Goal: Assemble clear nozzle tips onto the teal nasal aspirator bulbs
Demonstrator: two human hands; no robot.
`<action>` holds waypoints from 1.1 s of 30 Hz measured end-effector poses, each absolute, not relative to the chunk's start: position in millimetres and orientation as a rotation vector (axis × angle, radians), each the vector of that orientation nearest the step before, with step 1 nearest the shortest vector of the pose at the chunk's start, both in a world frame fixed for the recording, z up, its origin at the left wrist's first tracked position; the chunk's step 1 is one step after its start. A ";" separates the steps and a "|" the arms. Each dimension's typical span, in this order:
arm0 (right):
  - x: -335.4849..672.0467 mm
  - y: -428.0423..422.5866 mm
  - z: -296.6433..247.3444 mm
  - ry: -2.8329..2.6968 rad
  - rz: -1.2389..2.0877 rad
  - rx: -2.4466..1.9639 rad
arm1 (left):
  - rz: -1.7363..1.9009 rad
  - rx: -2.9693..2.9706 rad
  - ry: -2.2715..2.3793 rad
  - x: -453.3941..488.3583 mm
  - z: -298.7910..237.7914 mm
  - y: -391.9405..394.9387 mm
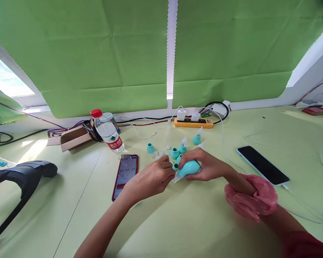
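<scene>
My right hand is wrapped around a teal rubber bulb, held just above the table. My left hand is closed in a pinch at the bulb's left end, on a small teal piece that I can barely make out. Behind the hands lie several teal cone-shaped caps and small white tips scattered on the pale green table. A pink plastic bag is bunched round my right wrist.
A red-cased phone showing a timer lies left of my hands; a dark phone on a cable lies right. A water bottle, a cardboard box and an orange power strip stand behind. A black stand sits far left.
</scene>
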State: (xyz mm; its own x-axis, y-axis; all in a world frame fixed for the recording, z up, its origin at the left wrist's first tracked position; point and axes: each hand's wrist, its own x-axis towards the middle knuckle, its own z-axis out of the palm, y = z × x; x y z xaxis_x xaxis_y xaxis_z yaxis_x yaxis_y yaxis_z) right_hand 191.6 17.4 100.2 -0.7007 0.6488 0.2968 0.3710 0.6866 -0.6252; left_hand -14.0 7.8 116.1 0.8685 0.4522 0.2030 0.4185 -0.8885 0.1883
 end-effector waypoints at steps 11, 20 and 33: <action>192.1 21.0 98.8 -2.374 0.864 -0.764 | 0.443 2.592 0.566 -13.8 112.5 15.0; 194.1 25.4 95.8 -2.286 0.869 -0.884 | 0.669 2.662 0.645 -12.4 108.1 20.2; 192.3 26.9 91.6 -2.136 0.778 -1.070 | 0.968 2.593 0.653 -12.1 93.0 26.6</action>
